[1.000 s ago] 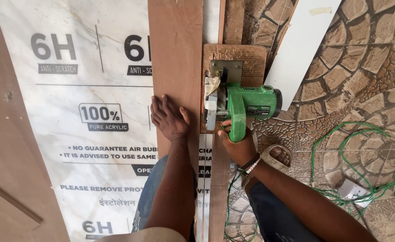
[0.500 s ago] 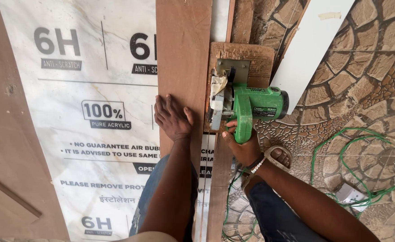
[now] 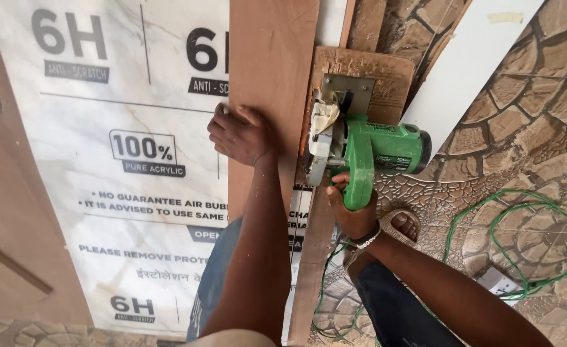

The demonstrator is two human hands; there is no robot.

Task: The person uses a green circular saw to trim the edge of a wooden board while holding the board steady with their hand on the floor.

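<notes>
A green power saw point(image 3: 367, 151) is held in the middle of the frame, a little to the right. The right hand point(image 3: 351, 209) is closed tight around its handle. The left hand point(image 3: 241, 135) is laid flat and spread wide on a long brown board point(image 3: 270, 71), just left of the saw.

For a good cut, the board should be pressed down hard so it cannot slide. The saw should be pushed slowly and kept straight along the board's edge. Fingers should be kept well away from the blade. The green cord point(image 3: 521, 238), seen at the lower right, should be kept clear of the cut.

The saw is bright green with a silver guard at its left side. The blade itself is mostly hidden. A big white sheet point(image 3: 103, 160) with dark print is seen under the board.
</notes>
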